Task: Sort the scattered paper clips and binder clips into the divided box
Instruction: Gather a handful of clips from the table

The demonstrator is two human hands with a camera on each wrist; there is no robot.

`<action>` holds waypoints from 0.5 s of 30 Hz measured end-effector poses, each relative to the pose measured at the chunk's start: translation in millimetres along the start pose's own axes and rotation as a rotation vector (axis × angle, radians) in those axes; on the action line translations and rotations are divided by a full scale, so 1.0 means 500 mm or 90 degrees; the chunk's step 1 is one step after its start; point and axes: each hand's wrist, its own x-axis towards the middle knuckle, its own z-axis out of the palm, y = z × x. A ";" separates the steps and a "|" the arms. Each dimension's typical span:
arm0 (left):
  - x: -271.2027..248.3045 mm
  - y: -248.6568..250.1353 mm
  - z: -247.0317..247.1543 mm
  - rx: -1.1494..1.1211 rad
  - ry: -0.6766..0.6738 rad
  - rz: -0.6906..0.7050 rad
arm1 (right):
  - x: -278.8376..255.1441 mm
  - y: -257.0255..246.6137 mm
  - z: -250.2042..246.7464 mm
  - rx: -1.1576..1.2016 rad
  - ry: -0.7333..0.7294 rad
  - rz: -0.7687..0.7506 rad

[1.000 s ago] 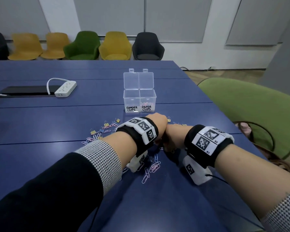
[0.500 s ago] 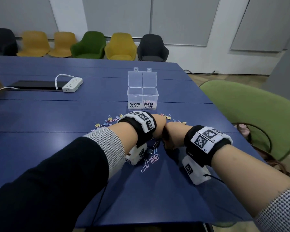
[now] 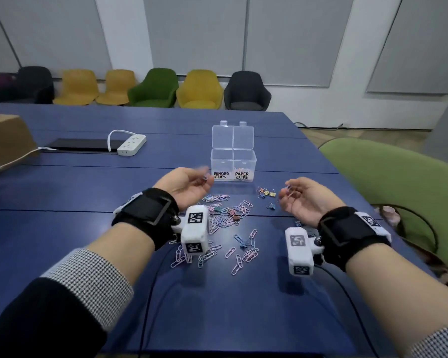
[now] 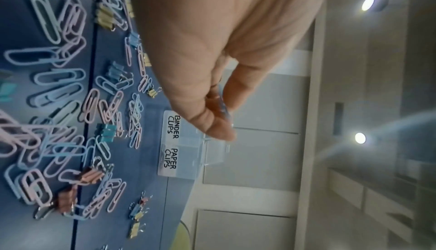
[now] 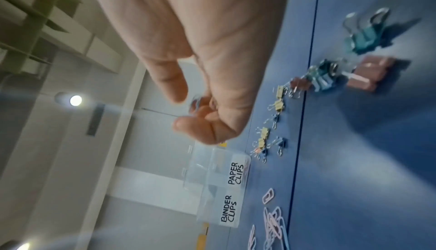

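The clear divided box stands open on the blue table, the left half marked BINDER CLIPS and the right PAPER CLIPS, with a few pink clips in the right half. Pastel paper clips and small binder clips lie scattered in front of it. My left hand is palm up just left of the box and pinches a small blue clip. Right of the box, my right hand is also palm up, its fingers curled round a paper clip.
A white power strip, a black pad and a cardboard box sit at the far left. A green chair is close to the table's right edge. A row of chairs lines the back wall.
My hands were pressed together, knuckles up, low over the clips. They have parted, turned palm up and lifted toward the box, each holding a clip.
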 end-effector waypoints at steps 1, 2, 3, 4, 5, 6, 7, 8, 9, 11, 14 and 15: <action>-0.002 0.000 0.000 -0.037 0.017 0.002 | 0.007 0.000 0.006 0.027 0.004 -0.011; -0.002 -0.002 0.000 -0.065 0.030 0.005 | 0.014 0.001 0.013 0.023 0.004 -0.018; 0.001 -0.003 -0.002 -0.085 0.035 0.003 | 0.021 0.003 0.021 -0.018 0.006 -0.021; 0.003 -0.003 -0.004 -0.087 0.035 -0.009 | 0.027 0.006 0.032 -0.099 0.013 -0.022; 0.006 -0.003 -0.003 -0.059 0.027 -0.026 | 0.037 0.009 0.042 -0.221 0.026 -0.026; 0.010 -0.002 0.000 0.005 0.016 -0.041 | 0.049 0.012 0.054 -0.370 0.033 -0.030; 0.013 -0.001 0.003 0.098 0.004 -0.048 | 0.059 0.014 0.067 -0.531 0.032 -0.034; 0.018 -0.001 0.006 0.205 -0.004 -0.047 | 0.068 0.015 0.081 -0.703 0.025 -0.043; 0.024 0.001 0.007 0.305 -0.007 -0.043 | 0.079 0.015 0.094 -0.887 0.011 -0.060; 0.034 0.003 0.010 0.444 -0.014 -0.054 | 0.095 0.016 0.118 -1.197 -0.036 -0.088; 0.042 0.003 0.009 0.609 -0.011 -0.088 | 0.110 0.025 0.140 -1.389 -0.112 -0.027; 0.043 0.003 0.009 0.693 -0.013 -0.082 | 0.113 0.029 0.142 -1.409 -0.119 -0.007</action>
